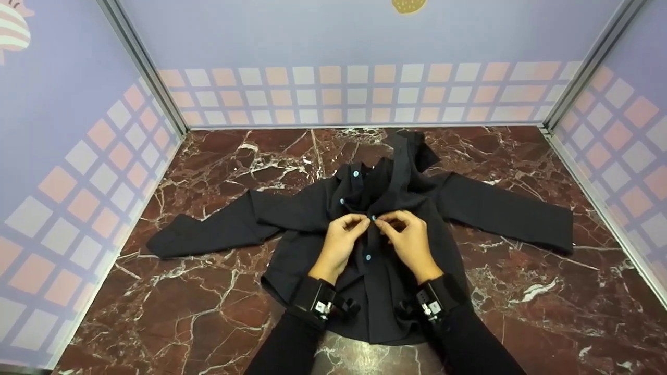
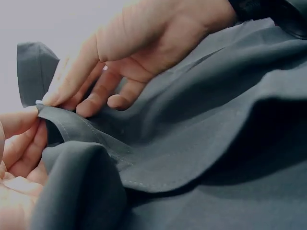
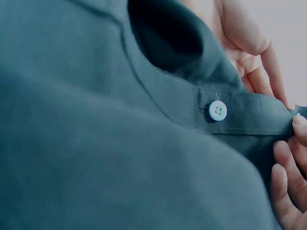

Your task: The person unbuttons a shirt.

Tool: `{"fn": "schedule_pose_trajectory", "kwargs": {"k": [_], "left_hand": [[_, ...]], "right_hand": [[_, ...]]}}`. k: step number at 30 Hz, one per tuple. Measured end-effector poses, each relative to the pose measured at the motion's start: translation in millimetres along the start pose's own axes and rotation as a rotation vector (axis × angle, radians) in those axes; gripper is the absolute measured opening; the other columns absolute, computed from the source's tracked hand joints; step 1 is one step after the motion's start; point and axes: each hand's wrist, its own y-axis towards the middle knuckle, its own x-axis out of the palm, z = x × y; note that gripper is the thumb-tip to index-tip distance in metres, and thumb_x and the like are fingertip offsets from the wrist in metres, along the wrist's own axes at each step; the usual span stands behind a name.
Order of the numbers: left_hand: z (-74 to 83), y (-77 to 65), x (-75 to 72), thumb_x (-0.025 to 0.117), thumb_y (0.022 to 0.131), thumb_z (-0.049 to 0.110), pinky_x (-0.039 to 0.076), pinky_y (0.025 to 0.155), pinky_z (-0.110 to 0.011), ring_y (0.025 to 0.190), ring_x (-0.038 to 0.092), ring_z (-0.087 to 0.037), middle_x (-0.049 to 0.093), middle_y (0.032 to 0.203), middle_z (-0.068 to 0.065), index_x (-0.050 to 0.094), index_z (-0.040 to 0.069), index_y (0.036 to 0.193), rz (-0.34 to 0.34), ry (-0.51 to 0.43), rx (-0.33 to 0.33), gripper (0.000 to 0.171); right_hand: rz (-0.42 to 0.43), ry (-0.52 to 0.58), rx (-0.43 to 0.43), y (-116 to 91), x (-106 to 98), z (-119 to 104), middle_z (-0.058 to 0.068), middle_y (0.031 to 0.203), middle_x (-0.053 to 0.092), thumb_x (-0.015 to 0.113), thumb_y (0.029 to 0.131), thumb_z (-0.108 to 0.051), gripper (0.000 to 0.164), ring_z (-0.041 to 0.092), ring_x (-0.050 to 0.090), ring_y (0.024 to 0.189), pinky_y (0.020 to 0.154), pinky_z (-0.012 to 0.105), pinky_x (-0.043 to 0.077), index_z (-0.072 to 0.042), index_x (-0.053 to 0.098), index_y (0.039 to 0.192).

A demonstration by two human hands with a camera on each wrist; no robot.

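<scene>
A black long-sleeved shirt [image 1: 302,260] lies front up, sleeves spread to both sides. At its front edge, my left hand [image 1: 340,242] pinches the cloth beside a light blue button [image 1: 373,218]. My right hand [image 1: 409,242] pinches the same spot from the other side, thumb and index fingertip at that button. In the left wrist view, the right hand [image 2: 144,43] reaches in from above and the left hand [image 2: 19,158] shows at the left edge. Lower down, another button [image 3: 218,110] sits through its buttonhole. Two upper buttons [image 1: 356,173] lie exposed on the opened left part.
The shirt rests on a dark red marble-patterned table [image 1: 182,307]. Lilac panels [image 1: 359,41] with pink and white squares stand at the back and both sides. The collar end [image 1: 409,151] is bunched up toward the back; the right sleeve [image 1: 510,213] stretches out flat.
</scene>
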Motion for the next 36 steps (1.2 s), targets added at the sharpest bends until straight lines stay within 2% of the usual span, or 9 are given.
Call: {"fn": "schedule_pose_trajectory", "kwargs": {"k": [4,7,15,23,31,36], "left_hand": [[-5.2,-0.4,0.5,0.071,0.102,0.003,0.053,0.082,-0.023,0.09,0.066,-0.012,0.071,0.102,-0.005,0.072,-0.011,0.111,-0.006,-0.016,0.004,0.017],[-7.0,-0.9,1.8,0.071,0.101,0.002,0.052,0.08,-0.022,0.088,0.065,-0.011,0.071,0.101,-0.005,0.071,-0.012,0.109,-0.007,0.014,0.027,0.017],[-3.6,1.4,6.3,0.073,0.101,0.009,0.054,0.084,-0.024,0.093,0.068,-0.013,0.073,0.107,-0.008,0.074,-0.005,0.11,0.006,0.096,0.052,0.017],[-1.2,1.8,5.1,0.071,0.103,0.01,0.052,0.083,-0.024,0.092,0.066,-0.012,0.072,0.106,-0.008,0.072,-0.006,0.109,0.01,0.155,0.087,0.017],[-3.6,0.8,2.1,0.068,0.104,0.006,0.052,0.086,-0.025,0.096,0.065,-0.012,0.071,0.11,-0.01,0.071,-0.006,0.11,-0.025,0.16,0.116,0.014],[-4.4,2.3,0.4,0.071,0.102,0.006,0.051,0.085,-0.024,0.093,0.065,-0.011,0.072,0.105,-0.007,0.072,-0.007,0.109,0.011,0.134,0.128,0.015]], "right_hand": [[-0.016,0.087,0.12,-0.7,1.5,2.8,0.011,0.09,0.075,0.081,0.097,-0.01,0.011,0.016,0.069,0.069,0.055,0.024,0.053,-0.001,0.079,0.102],[-0.019,0.134,0.164,-2.0,2.4,1.1,0.012,0.09,0.074,0.079,0.097,-0.008,0.014,0.016,0.065,0.067,0.053,0.023,0.051,0.004,0.076,0.105],[-0.023,0.111,0.187,-3.0,1.8,-5.2,0.013,0.092,0.068,0.076,0.1,-0.006,0.016,0.025,0.06,0.064,0.051,0.024,0.049,0.005,0.071,0.11],[-0.054,0.111,0.169,-0.1,2.0,-5.3,0.013,0.083,0.067,0.072,0.103,-0.011,0.014,0.021,0.059,0.063,0.052,0.025,0.05,0.002,0.071,0.108],[-0.032,0.109,0.189,-2.2,2.7,-7.1,0.014,0.075,0.065,0.072,0.103,-0.011,0.014,0.021,0.057,0.06,0.052,0.025,0.048,0.002,0.071,0.107],[-0.016,0.131,0.188,-0.5,3.9,-7.5,0.013,0.078,0.066,0.073,0.101,-0.008,0.012,0.021,0.059,0.063,0.052,0.024,0.048,0.003,0.071,0.106]]}}
